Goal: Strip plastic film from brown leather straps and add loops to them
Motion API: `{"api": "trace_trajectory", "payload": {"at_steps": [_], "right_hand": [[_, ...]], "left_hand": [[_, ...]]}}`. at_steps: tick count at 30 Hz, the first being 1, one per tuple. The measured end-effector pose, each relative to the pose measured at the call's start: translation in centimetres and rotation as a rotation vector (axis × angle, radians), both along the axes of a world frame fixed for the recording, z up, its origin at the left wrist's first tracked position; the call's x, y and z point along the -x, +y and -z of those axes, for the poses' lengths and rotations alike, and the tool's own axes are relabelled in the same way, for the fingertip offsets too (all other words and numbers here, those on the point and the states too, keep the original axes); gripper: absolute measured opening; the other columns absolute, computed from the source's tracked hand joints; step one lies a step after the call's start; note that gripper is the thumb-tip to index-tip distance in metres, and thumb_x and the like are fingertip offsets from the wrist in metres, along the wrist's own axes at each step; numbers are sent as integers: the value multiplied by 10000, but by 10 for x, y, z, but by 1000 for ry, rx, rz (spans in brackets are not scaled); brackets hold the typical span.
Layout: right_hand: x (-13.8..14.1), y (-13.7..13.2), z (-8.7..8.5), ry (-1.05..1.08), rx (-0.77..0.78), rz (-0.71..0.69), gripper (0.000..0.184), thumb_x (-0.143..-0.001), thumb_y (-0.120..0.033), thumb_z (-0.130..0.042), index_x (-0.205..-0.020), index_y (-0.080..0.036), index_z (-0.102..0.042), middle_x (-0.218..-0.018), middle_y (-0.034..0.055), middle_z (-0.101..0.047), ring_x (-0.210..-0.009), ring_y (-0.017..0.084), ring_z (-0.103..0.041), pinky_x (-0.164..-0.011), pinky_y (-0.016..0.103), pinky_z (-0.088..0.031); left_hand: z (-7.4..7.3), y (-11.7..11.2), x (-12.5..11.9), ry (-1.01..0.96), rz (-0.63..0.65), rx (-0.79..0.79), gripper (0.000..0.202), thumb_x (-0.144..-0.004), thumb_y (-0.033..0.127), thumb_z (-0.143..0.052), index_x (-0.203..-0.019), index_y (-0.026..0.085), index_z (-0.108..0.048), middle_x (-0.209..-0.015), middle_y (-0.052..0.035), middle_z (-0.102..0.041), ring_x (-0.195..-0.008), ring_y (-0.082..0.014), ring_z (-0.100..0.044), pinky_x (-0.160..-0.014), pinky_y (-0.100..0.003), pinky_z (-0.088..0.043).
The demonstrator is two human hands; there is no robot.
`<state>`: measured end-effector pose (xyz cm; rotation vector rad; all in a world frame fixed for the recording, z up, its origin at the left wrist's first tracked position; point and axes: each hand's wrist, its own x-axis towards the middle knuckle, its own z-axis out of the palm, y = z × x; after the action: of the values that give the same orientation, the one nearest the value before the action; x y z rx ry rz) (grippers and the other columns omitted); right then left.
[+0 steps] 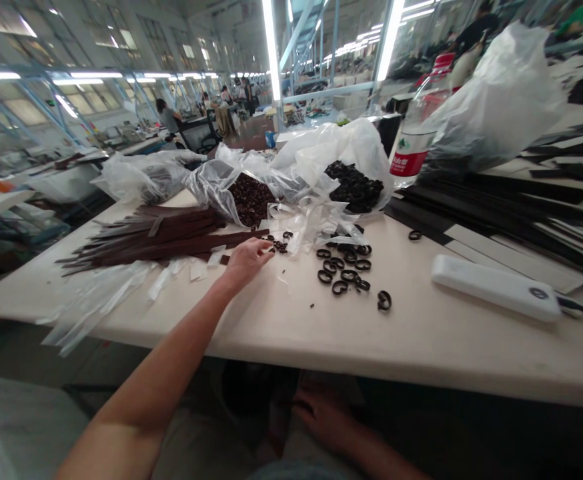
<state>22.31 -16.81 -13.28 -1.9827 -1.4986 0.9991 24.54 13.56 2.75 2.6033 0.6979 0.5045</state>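
Note:
My left hand [247,261] reaches across the pale table, its bent fingers slightly apart at a small cluster of dark brown pieces [280,247]. No held thing shows between the fingertips. Just behind lies an open clear bag full of small brown pieces [252,200]. Right of the hand, several black loops [349,275] are scattered on the tabletop; more black loops [354,187] fill another plastic bag. Below the table edge, my right hand [324,410] rests low near my lap in deep shadow. Its fingers look bent, but whatever they may hold is too dark to make out.
Brown strips [161,233] and clear plastic strips [106,293] lie to the left. On the right are a white elongated device [494,287] with a cable, a red-labelled bottle [414,133] and black strips [471,200]. The table's front edge [321,363] runs between my hands.

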Motion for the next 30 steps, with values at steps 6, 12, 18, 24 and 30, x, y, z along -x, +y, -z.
{"api": "trace_trajectory", "payload": {"at_steps": [6, 12, 18, 24, 30], "right_hand": [[-1, -2, 2, 37, -11, 22, 227, -916, -292, -570, -1043, -230, -747, -1065, 62, -743, -996, 235, -666, -878, 303, -467], [-4, -1, -4, 56, -15, 21, 237, -916, -294, -566, -1061, -243, -747, -1074, 58, -744, -999, 232, -661, -894, 307, -464], [-4, -4, -8, 122, -65, -17, 214, -921, -266, -553, -1006, -211, -741, -1020, 60, -733, -966, 211, -661, -860, 285, -470], [5, -10, -46, 168, -217, -81, 161, -905, -222, -569, -912, -191, -727, -876, 42, -711, -808, 167, -649, -728, 241, -467], [-3, -1, -117, 93, -548, -18, 164, -936, -255, -571, -890, -187, -713, -737, 21, -654, -649, 133, -596, -608, 234, -453]], "left_hand": [[14, 8, -35, 68, -20, 12, 129, -733, 134, -688, -801, 196, -779, -881, -87, -724, -896, -246, -665, -895, -337, -473], [8, 5, -21, -26, -99, 165, 218, -779, 222, -671, -976, 176, -751, -833, -64, -737, -753, -197, -688, -723, -303, -530], [-9, -27, 51, -535, -185, 1077, 372, -636, 336, -830, -950, 159, -742, -794, -20, -726, -599, -86, -666, -554, -162, -519], [-6, -72, 125, -694, -314, 1394, 292, -588, 183, -868, -852, 152, -748, -733, 1, -733, -533, -42, -643, -512, -94, -524], [4, -110, 165, -710, -402, 1549, 218, -753, 116, -747, -969, 140, -743, -821, -52, -769, -680, -107, -730, -571, -120, -578]]}}
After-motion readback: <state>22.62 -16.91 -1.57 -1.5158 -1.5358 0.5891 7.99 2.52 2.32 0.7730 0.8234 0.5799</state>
